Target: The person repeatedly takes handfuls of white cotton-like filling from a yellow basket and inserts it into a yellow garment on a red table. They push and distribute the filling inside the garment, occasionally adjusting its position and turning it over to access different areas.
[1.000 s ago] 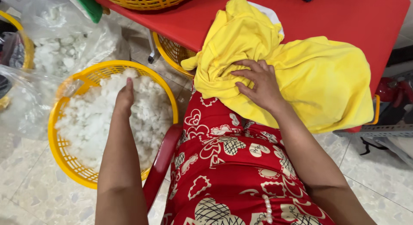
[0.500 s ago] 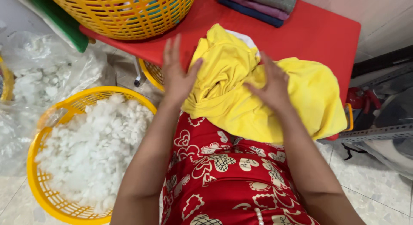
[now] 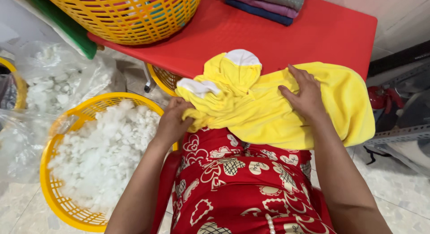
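Observation:
A yellow fabric piece (image 3: pixel 268 113) with white patches lies over the near edge of a red table (image 3: pixel 313 32) and onto my lap. My left hand (image 3: pixel 172 122) grips its bunched lower left edge, fingers curled into the cloth. My right hand (image 3: pixel 304 93) rests flat on top of the fabric with fingers spread, pressing it down. To my left on the floor stands a yellow basket (image 3: pixel 51 180) filled with white stuffing (image 3: pixel 103 158).
A large yellow woven basket (image 3: pixel 125 12) sits on the table's far left, folded cloths (image 3: pixel 268 3) at the far middle. Clear plastic bags of white stuffing (image 3: pixel 53 82) lie on the tiled floor at left. Another yellow basket (image 3: pixel 165 79) stands under the table. Metal shelving (image 3: pixel 398 135) at right.
My left hand left the basket of stuffing, came up onto the yellow fabric, and now grips its lower left edge. The view tilted up toward the table.

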